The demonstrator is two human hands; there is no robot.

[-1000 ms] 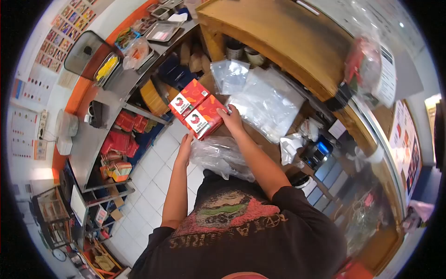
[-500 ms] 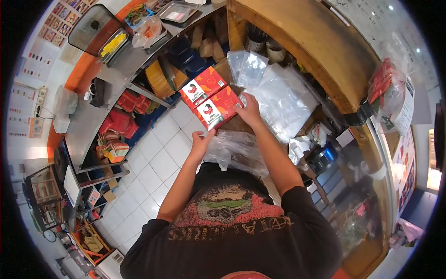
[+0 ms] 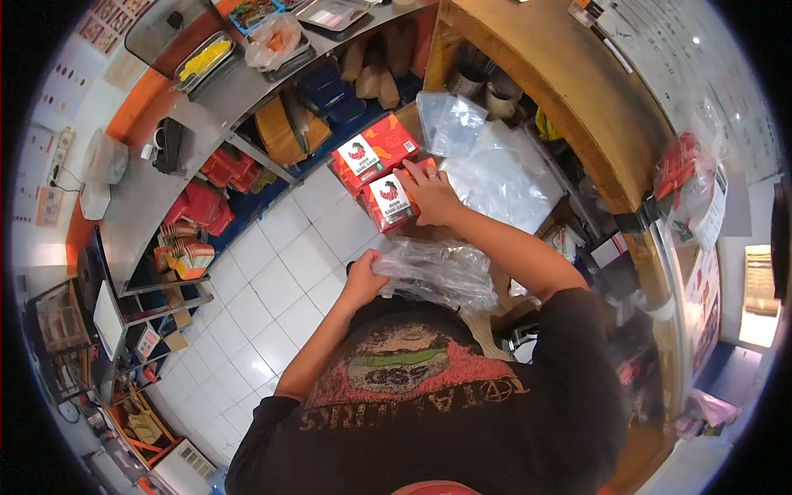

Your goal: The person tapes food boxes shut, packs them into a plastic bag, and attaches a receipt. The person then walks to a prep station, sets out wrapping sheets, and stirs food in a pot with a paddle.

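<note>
Two red food boxes with white labels sit side by side on the wooden counter. My right hand is over the nearer food box, its fingers gripping the top and right side. The farther food box stands just beyond, touched by no hand. My left hand is closed on the left edge of a crumpled clear plastic bag, which lies between the boxes and my body. The left fingertips are partly hidden in the plastic.
Flat clear plastic sheets and a smaller stack of clear bags lie right of the boxes. A raised wooden shelf curves along the right. At the left, a metal counter holds a tray of yellow food.
My right hand has moved from the box's right edge onto its top, and the nearer box has shifted slightly. My left hand has left the box's near corner, dropped lower and grasped the plastic bag.
</note>
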